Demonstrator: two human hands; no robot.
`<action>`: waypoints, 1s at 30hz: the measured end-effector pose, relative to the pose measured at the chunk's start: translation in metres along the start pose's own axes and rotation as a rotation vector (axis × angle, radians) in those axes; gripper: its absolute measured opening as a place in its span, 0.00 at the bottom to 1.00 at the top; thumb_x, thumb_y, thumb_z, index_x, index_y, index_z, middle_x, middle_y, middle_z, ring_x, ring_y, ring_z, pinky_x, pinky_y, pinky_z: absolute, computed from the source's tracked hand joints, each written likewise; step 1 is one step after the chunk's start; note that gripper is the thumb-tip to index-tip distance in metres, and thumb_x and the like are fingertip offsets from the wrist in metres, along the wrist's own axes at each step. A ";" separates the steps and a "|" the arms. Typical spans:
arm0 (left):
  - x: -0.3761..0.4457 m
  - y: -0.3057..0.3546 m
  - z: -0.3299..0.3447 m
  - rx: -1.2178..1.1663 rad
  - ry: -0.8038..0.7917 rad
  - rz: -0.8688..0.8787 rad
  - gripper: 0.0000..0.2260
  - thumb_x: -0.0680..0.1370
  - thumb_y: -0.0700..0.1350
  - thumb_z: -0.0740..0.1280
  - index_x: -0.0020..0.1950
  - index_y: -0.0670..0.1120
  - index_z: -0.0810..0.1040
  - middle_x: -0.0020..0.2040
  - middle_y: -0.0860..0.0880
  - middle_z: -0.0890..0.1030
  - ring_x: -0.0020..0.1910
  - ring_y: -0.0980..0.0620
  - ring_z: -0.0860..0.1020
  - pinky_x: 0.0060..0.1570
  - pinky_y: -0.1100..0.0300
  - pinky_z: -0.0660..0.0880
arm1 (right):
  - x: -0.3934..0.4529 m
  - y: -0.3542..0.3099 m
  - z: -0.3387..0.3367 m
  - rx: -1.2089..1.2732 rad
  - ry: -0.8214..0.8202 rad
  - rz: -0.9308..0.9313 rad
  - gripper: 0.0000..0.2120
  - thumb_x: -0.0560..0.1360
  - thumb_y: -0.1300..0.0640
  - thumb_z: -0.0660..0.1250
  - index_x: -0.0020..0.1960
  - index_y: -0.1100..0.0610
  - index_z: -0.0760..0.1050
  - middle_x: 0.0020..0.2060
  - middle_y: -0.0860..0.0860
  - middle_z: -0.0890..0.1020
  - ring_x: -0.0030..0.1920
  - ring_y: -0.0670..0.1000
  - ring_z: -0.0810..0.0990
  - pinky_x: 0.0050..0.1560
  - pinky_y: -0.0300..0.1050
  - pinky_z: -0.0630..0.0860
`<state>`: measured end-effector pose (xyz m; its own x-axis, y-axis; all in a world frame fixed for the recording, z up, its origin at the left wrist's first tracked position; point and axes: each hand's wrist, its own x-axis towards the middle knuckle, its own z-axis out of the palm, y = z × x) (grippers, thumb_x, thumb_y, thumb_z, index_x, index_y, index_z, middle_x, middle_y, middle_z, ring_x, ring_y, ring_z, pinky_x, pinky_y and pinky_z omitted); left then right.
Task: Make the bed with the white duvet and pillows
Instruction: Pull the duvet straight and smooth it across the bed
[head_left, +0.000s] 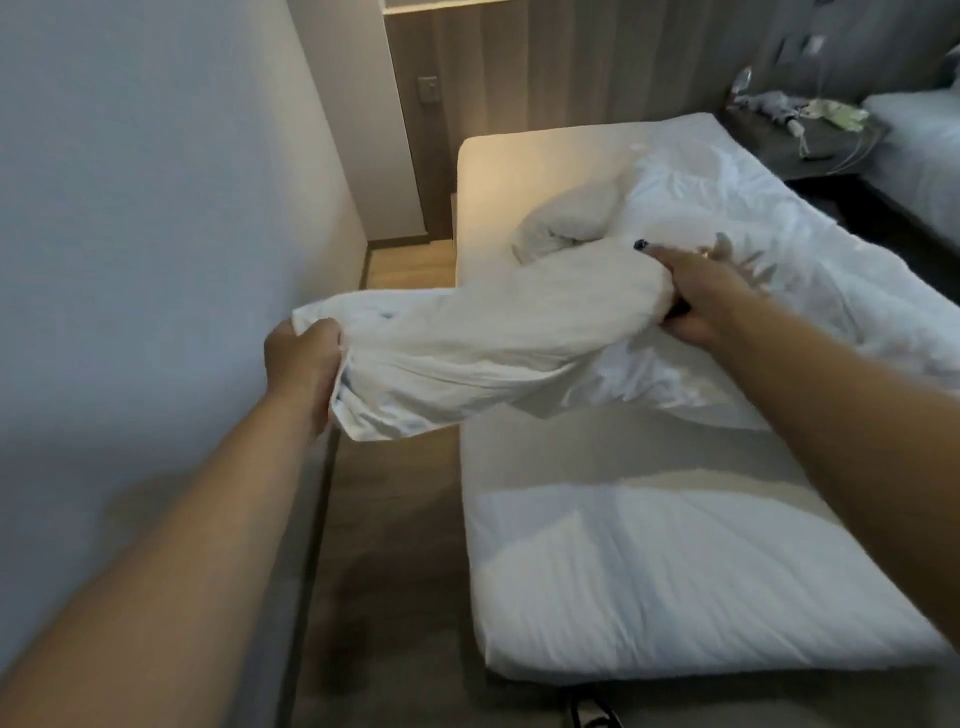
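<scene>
A white duvet (727, 249) lies crumpled across the middle and right of the bed (623, 571). One corner of the duvet is pulled out past the bed's left edge, and my left hand (304, 358) grips that corner above the floor. My right hand (701, 296) holds a bunched fold of the duvet over the mattress, thumb underneath and some fingers spread and blurred. A rumpled white pillow (566, 223) rests on the bare sheet beyond my hands, towards the head of the bed.
A pale wall (156, 208) runs close along the left, leaving a narrow strip of wooden floor (395, 519) beside the bed. A dark nightstand (795, 135) with clutter stands at the far right, and a second bed (924, 171) lies beyond it.
</scene>
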<state>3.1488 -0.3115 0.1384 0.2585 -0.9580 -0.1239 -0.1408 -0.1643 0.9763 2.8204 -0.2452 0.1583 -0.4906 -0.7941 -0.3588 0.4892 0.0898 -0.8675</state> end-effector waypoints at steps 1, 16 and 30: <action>0.003 -0.035 -0.012 0.077 -0.004 -0.027 0.16 0.70 0.39 0.60 0.54 0.45 0.81 0.50 0.47 0.83 0.51 0.46 0.81 0.48 0.59 0.77 | -0.005 0.033 -0.004 -0.038 0.018 0.013 0.16 0.73 0.60 0.74 0.59 0.59 0.76 0.51 0.55 0.84 0.50 0.54 0.84 0.49 0.52 0.81; -0.094 -0.429 -0.067 0.410 -0.538 -0.459 0.11 0.82 0.44 0.62 0.64 0.43 0.75 0.55 0.49 0.77 0.58 0.49 0.75 0.54 0.60 0.69 | -0.119 0.446 -0.132 -0.287 0.920 0.444 0.32 0.67 0.53 0.79 0.64 0.66 0.72 0.55 0.56 0.78 0.51 0.55 0.77 0.57 0.50 0.75; -0.101 -0.397 -0.125 0.373 -0.598 -0.445 0.07 0.83 0.48 0.60 0.55 0.53 0.77 0.48 0.57 0.80 0.48 0.57 0.78 0.46 0.60 0.72 | -0.227 0.447 -0.160 -0.263 0.945 0.496 0.20 0.67 0.60 0.75 0.56 0.64 0.77 0.50 0.55 0.81 0.46 0.56 0.80 0.47 0.46 0.77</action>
<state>3.2978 -0.1206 -0.2149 -0.1713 -0.7312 -0.6603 -0.4795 -0.5236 0.7042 3.0349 0.0711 -0.2036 -0.6914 0.1360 -0.7095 0.6705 0.4866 -0.5601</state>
